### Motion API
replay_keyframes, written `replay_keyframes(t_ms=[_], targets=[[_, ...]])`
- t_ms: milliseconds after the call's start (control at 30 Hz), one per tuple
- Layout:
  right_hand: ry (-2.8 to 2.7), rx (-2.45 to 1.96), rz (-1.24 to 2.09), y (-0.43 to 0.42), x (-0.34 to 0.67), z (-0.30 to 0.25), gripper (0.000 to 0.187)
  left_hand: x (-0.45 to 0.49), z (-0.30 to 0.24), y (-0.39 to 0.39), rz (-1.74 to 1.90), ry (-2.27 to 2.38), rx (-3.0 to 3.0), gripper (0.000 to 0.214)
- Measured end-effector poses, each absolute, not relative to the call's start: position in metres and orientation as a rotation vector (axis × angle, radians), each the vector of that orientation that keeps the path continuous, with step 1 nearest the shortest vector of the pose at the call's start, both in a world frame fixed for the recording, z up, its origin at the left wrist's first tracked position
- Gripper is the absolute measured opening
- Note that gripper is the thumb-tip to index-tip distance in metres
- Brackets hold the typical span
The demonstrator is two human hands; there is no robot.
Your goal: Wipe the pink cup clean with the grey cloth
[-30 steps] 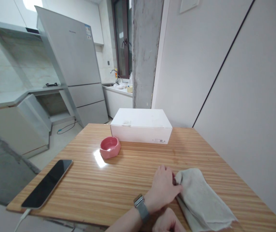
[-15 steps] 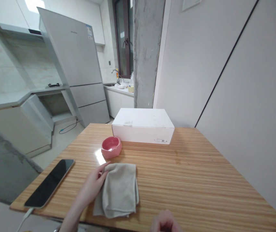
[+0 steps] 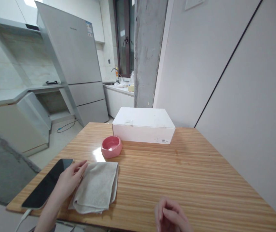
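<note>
Cloth (image 3: 98, 185) folded on table (image 3: 205, 180); left hand (image 3: 70, 176) at its left edge, fingers extended, grip undeterminable. Right hand (image 3: 172, 215): fingers curled loosely closed. Bowl (image 3: 112, 153) upright, open-topped; box (image 3: 144, 132) closed, contents hidden.

a pink bowl (image 3: 112, 152) stands just in front of the left end of a white box (image 3: 144, 130), whose front bears small printed marks (image 3: 162, 140) low on its right. a dark-screened phone (image 3: 47, 183) lies flat to the left, a white cable (image 3: 23, 217) at its near end. beyond, a tall silver refrigerator (image 3: 75, 61) stands left of a faucet (image 3: 117, 76), a dark-framed window (image 3: 126, 51) and a bare grey pillar (image 3: 149, 54).
</note>
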State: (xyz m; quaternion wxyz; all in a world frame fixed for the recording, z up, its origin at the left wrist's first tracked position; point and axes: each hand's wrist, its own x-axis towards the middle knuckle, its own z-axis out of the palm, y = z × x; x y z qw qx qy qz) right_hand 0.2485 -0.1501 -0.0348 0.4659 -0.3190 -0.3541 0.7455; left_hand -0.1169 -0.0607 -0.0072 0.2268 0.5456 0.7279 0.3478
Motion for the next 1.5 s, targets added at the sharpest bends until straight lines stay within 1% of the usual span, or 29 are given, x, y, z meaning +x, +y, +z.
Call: replay_keyframes(t_ms=[67, 133, 167, 233, 300, 433, 600, 1067, 1500], targets=[[-0.828, -0.86, 1.749, -0.142, 0.25, -0.031, 0.032, -0.091, 0.008, -0.07, 1.218, 2.202, 1.52, 0.05], [-0.899, -0.965, 1.556, -0.132, 0.249, -0.028, 0.033, -0.053, 0.019, -0.08, 1.461, 2.111, 1.569, 0.04], [-0.956, -1.012, 1.425, -0.127, 0.247, -0.027, 0.034, -0.031, 0.022, -0.086, 1.515, 1.97, 1.569, 0.037], [-1.061, -1.09, 1.197, -0.118, 0.241, -0.026, 0.036, 0.015, 0.019, -0.094, 1.451, 1.685, 1.637, 0.033], [-1.129, -1.153, 1.085, -0.111, 0.233, -0.027, 0.035, 0.055, 0.009, -0.098, 1.283, 1.463, 1.697, 0.031], [-1.302, -1.252, 1.066, -0.107, 0.224, -0.033, 0.033, 0.096, -0.014, -0.099, 1.078, 1.321, 1.77, 0.033], [-1.486, -1.31, 0.963, -0.11, 0.223, -0.033, 0.031, 0.099, -0.022, -0.097, 0.998, 1.302, 1.756, 0.032], [-1.45, -1.331, 0.925, -0.111, 0.223, -0.035, 0.028, 0.098, -0.022, -0.097, 0.966, 1.297, 1.751, 0.033], [-1.458, -1.358, 0.932, -0.112, 0.223, -0.033, 0.031, 0.098, -0.022, -0.099, 0.971, 1.296, 1.761, 0.031]])
